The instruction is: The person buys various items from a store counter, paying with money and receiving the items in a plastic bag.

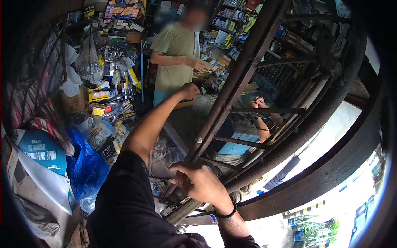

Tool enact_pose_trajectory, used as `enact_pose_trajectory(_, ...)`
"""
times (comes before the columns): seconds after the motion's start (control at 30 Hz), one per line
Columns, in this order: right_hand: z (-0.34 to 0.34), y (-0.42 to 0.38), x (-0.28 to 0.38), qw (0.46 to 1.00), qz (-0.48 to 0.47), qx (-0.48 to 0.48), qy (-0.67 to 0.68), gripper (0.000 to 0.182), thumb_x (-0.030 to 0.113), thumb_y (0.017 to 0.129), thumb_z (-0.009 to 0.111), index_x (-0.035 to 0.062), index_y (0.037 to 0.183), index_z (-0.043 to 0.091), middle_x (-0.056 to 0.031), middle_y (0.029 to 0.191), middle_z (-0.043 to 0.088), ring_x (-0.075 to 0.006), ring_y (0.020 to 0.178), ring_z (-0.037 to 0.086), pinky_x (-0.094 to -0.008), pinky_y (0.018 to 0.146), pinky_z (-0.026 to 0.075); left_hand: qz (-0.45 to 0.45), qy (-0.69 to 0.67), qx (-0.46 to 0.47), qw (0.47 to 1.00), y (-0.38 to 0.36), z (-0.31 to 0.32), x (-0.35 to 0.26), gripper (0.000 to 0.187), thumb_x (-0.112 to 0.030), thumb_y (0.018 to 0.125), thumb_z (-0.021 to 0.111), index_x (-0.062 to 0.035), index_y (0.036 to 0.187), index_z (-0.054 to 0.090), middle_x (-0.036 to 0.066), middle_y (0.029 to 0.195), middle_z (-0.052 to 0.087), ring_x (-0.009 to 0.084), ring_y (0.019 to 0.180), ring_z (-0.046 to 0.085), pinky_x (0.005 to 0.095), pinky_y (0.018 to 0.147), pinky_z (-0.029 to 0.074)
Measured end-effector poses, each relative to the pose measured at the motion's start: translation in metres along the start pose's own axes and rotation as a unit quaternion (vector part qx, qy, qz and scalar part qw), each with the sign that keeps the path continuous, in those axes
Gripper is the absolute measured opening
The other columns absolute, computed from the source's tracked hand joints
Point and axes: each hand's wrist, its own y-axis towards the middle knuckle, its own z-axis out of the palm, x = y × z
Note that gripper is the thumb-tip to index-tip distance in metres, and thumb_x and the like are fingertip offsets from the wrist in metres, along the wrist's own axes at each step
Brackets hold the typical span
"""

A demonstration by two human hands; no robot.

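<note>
Right hand (202,182) half-curled beside metal grille (242,82), nearer; hold unclear.
Grille slants up-right; left hand (189,91), left of it, curled, contents unclear.

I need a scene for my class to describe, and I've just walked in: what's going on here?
Facing piles of packaged goods, someone in dark sleeves reaches forward, the left hand near a clear plastic bag; whether it holds anything is unclear. The right hand is by a dark metal grille, though I can't tell if they touch. Ahead stands a person in an olive shirt, a hand held out in front.
</note>
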Motion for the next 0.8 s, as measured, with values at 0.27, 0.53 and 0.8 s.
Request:
enact_pose_trajectory(0.27,0.003,0.001,-0.003,1.0,0.002,0.006,0.019,0.026,0.015,0.079,0.064,0.0061,0.103,0.058,-0.0175,0.077,0.063,-0.0357,0.074,0.062,-0.0419,0.063,0.049,-0.158,0.034,0.091,0.983,-0.054,0.018,-0.009,0.063,-0.012,0.089,0.051,-0.0084,0.142,0.017,0.008,0.066,0.06,0.0134,0.051,0.052,0.0273,0.051,0.042)
enact_pose_trajectory(0.53,0.004,-0.001,-0.002,1.0,-0.01,-0.014,0.021,0.027,0.013,0.077,0.065,0.005,0.102,0.058,-0.0187,0.084,0.062,-0.0375,0.077,0.06,-0.042,0.064,0.049,0.104,0.144,-0.079,0.981,-0.024,0.065,0.033,0.01,-0.003,0.072,0.059,0.0005,0.081,0.06,0.017,0.074,0.063,0.0307,0.071,0.063,0.0411,0.063,0.047)
enact_pose_trajectory(0.8,0.002,-0.003,-0.001,1.0,0.003,-0.002,0.018,0.026,0.003,0.076,0.066,0.0019,0.101,0.058,-0.0142,0.086,0.065,-0.0244,0.078,0.066,-0.0317,0.064,0.052,0.004,0.095,-0.11,0.989,-0.044,0.024,0.007,0.013,-0.015,0.077,0.056,-0.002,0.08,0.059,0.019,0.073,0.062,0.0361,0.074,0.06,0.0448,0.068,0.046)
